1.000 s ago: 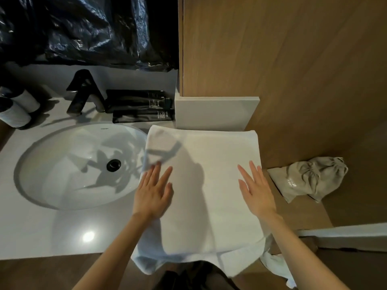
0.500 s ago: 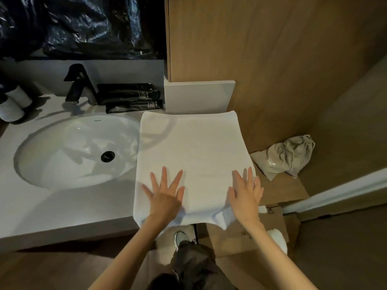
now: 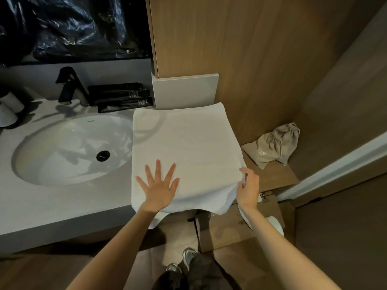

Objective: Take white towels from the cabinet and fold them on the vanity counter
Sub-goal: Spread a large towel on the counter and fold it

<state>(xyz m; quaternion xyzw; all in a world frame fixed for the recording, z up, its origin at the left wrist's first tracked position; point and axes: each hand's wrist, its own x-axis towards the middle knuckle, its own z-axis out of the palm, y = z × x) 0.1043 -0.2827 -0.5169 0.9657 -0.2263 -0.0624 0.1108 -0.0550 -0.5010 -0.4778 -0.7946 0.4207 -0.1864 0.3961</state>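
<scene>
Pressing my left hand [image 3: 159,188] flat with fingers [image 3: 158,169] spread wide on the white towel [image 3: 184,143], I pinch its right near corner with my right hand [image 3: 248,188], the towel's near edge overhanging the surface [image 3: 62,206] beside the sink [image 3: 71,149].

White towel [image 3: 184,147] lies flat on counter [image 3: 62,206], near edge overhanging.

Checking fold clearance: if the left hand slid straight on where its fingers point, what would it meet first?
The left hand crosses only the flat white towel, then probably meets the pale grey upstand block.
</scene>
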